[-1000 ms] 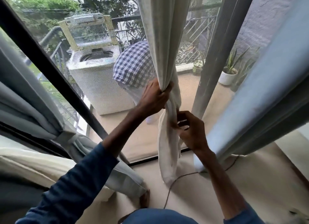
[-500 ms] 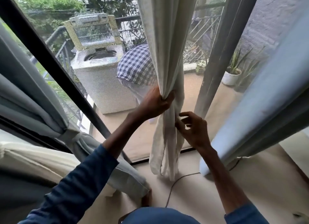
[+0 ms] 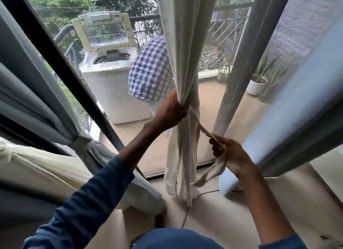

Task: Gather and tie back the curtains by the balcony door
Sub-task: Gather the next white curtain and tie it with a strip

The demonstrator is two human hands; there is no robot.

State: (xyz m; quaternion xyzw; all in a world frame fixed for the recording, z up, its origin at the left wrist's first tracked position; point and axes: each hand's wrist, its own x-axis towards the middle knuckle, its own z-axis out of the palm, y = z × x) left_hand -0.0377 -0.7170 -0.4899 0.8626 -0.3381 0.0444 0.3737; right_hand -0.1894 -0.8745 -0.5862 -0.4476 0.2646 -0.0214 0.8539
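Observation:
A cream curtain [image 3: 182, 44] hangs bunched in front of the balcony door's mesh screen. My left hand [image 3: 169, 111] grips the gathered folds at mid height. A thin cream strip of the same cloth [image 3: 203, 130] runs from that grip down and right to my right hand [image 3: 229, 154], which holds it pulled away from the curtain; the strip's loose end [image 3: 210, 174] droops below my fingers. The curtain's lower part [image 3: 181, 167] hangs to the floor.
A grey curtain [image 3: 37, 92] tied back at the left, a pale blue curtain [image 3: 297, 107] at the right. Dark door frames [image 3: 61, 66] slant across. Outside stand a washing machine [image 3: 111, 85], a checked cloth [image 3: 150, 70] and potted plants [image 3: 257, 85]. A cable [image 3: 187, 209] lies on the floor.
My right hand has drawn a thin strip out of the curtain, moving down and to the right. My left hand keeps its grip on the folds.

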